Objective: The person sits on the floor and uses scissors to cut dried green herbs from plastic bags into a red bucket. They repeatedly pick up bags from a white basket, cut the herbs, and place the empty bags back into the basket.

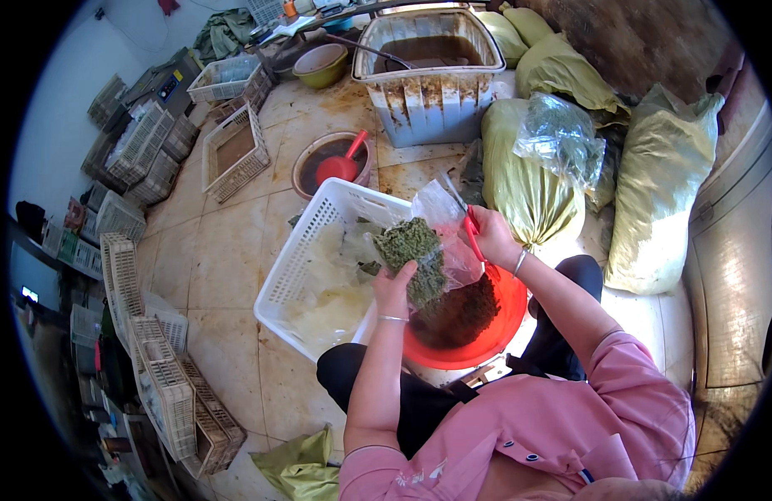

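Observation:
My left hand [393, 290] grips a matted clump of green, moss-like plant matter [409, 248], thumb on its near side. My right hand [492, 237] is closed round red-handled scissors [471, 225], their metal blades pointing up and to the left. Between the hands hangs a clear plastic bag [463, 265]; whether the right fingers also hold it, I cannot tell. Below, a red basin [511, 313] contains dark brown, crumbly material [465, 316]. Left of it, a white perforated crate [290, 250] has clear plastic bags [327, 311] inside.
Beyond the crate, a round tub [300, 179] holds a red scoop [339, 169]. A large stained bin [436, 104] of brown liquid stands at the back. Full yellow-green sacks [662, 192] line the right side. Plastic crates [165, 384] are stacked along the left.

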`<act>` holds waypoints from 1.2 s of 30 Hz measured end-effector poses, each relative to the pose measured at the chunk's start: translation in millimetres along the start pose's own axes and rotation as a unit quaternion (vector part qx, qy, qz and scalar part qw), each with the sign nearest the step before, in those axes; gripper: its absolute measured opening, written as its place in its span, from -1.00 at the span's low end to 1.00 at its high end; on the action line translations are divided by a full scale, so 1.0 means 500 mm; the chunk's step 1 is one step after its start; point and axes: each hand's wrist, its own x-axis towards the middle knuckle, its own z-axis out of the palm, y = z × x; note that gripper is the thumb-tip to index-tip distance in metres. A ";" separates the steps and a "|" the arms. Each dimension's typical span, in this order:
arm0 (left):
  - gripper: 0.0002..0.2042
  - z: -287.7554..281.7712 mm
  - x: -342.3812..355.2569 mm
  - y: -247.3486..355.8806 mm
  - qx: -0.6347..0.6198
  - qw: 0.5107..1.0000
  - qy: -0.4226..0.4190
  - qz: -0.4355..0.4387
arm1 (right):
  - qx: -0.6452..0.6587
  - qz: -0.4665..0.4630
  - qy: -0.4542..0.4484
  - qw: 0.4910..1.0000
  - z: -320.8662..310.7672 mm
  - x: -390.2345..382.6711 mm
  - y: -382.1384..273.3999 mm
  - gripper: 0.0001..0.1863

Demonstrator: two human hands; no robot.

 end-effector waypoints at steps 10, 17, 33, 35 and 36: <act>-0.58 -0.034 0.006 0.033 -0.083 0.991 0.096 0.041 | 0.154 0.119 -0.275 0.942 -0.020 -0.260 0.037 -0.52; -0.58 -0.028 -0.004 0.029 -0.078 0.992 0.091 0.040 | 0.215 0.203 -0.341 0.892 0.035 -0.234 -0.034 -0.40; -0.60 -0.038 -0.003 0.011 -0.076 0.995 0.067 0.020 | 0.233 0.216 -0.277 0.907 0.052 -0.210 -0.055 -0.44; -0.60 -0.031 -0.009 0.020 -0.077 0.995 0.058 0.011 | 0.261 0.223 -0.278 0.897 0.055 -0.197 -0.058 -0.44; -0.61 -0.032 -0.009 0.015 -0.060 0.997 0.053 0.010 | 0.277 0.226 -0.270 0.894 0.068 -0.189 -0.050 -0.43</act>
